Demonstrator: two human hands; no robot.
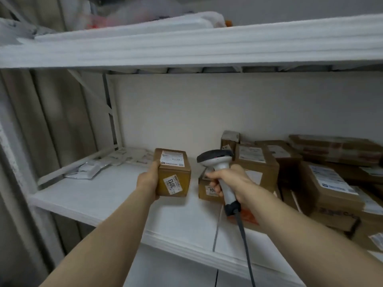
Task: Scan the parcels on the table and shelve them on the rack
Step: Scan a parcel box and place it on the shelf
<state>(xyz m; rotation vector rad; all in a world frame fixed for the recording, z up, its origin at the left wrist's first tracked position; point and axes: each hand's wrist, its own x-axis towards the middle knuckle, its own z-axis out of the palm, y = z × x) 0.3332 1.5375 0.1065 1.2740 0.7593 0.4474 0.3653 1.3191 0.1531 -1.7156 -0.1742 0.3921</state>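
My left hand (148,178) grips a small brown cardboard parcel (173,175) from its left side, over the white rack shelf (116,195). The parcel has a white shipping label on top and a sticker reading 3013 on its near face. Whether it touches the shelf I cannot tell. My right hand (230,180) holds a white barcode scanner (217,162) by its handle, the dark head pointing left and up. Its grey cable (245,245) hangs down. A low brown parcel (205,189) sits just behind my right hand.
Several brown parcels (323,175) are stacked on the right part of the shelf. Flat white plastic mailers (91,168) lie at the shelf's back left. The upper shelf (186,48) spans overhead with bags on it. A rack upright (109,112) stands at the left.
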